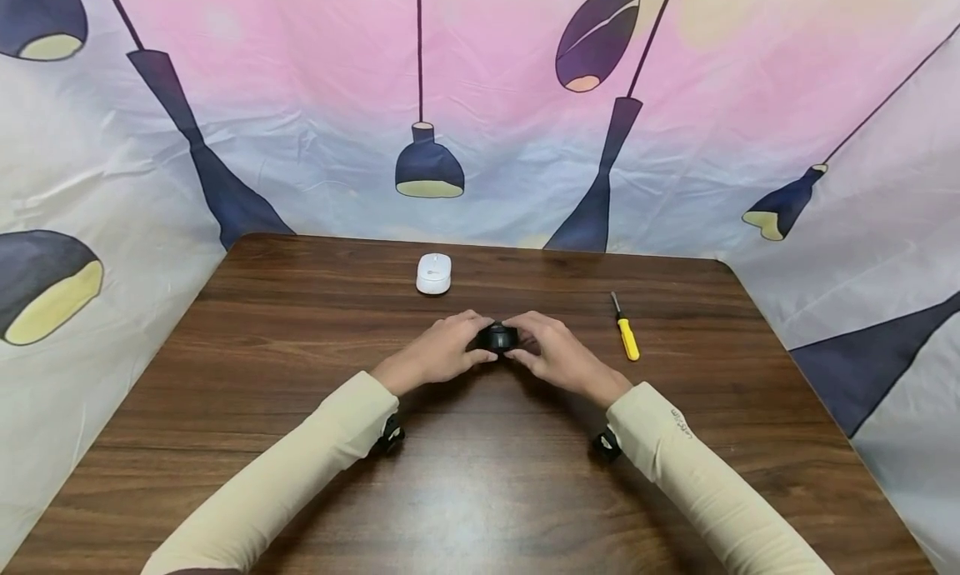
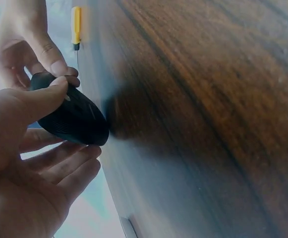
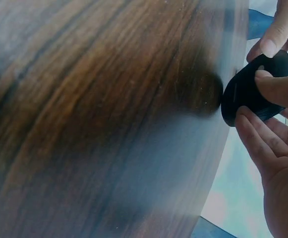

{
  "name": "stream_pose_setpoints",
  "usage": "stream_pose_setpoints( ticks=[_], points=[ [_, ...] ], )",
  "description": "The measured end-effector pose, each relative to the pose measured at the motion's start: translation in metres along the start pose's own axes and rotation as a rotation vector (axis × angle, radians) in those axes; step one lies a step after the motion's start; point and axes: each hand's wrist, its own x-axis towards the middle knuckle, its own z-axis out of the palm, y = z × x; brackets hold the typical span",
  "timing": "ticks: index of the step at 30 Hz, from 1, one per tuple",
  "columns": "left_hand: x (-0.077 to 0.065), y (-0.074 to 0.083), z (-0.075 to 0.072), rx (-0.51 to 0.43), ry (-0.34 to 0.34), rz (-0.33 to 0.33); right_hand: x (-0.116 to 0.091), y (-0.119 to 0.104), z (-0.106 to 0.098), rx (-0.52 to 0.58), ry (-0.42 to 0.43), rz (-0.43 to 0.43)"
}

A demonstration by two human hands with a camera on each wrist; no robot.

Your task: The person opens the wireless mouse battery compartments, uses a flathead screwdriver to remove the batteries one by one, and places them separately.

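Note:
Between both hands, near the middle of the table, is a black rounded object with a smooth top and ribbed side, shaped like a computer mouse (image 1: 498, 339). My left hand (image 1: 438, 350) grips it from the left, its thumb on the near end and fingers around the far side. From the opposite side my right hand (image 1: 562, 357) pinches it between thumb and fingers. In the left wrist view the black mouse (image 2: 79, 119) has a small pale mark by the thumb tips. The right wrist view shows its lower edge (image 3: 230, 111) close to the tabletop.
A white mouse (image 1: 433, 273) lies farther back, left of the hands. To the right is a screwdriver (image 1: 627, 338) with a yellow handle. The wooden table (image 1: 480, 492) ends at the back against a patterned cloth (image 1: 337, 142).

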Motion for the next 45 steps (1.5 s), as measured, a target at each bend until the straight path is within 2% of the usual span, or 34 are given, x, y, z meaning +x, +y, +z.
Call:
stream_pose_setpoints(
  ticks=[9, 15, 27, 38, 45],
  points=[
    [-0.004, -0.003, 0.000, -0.151, 0.078, 0.054, 0.002, 0.001, -0.001, -0.011, 0.075, -0.057],
    [0.000, -0.004, -0.001, -0.226, 0.106, 0.045, 0.003, 0.002, -0.004, -0.060, 0.115, -0.078],
    [0.003, 0.000, -0.001, -0.296, 0.127, -0.082, 0.011, -0.002, -0.001, -0.048, 0.120, -0.032],
    [0.007, 0.003, 0.003, -0.347, 0.161, -0.148, 0.013, -0.005, 0.001, -0.023, 0.128, 0.055],
    [0.008, 0.006, 0.003, -0.430, 0.160, -0.192, 0.015, -0.008, 0.001, 0.068, 0.132, 0.093]
  ],
)
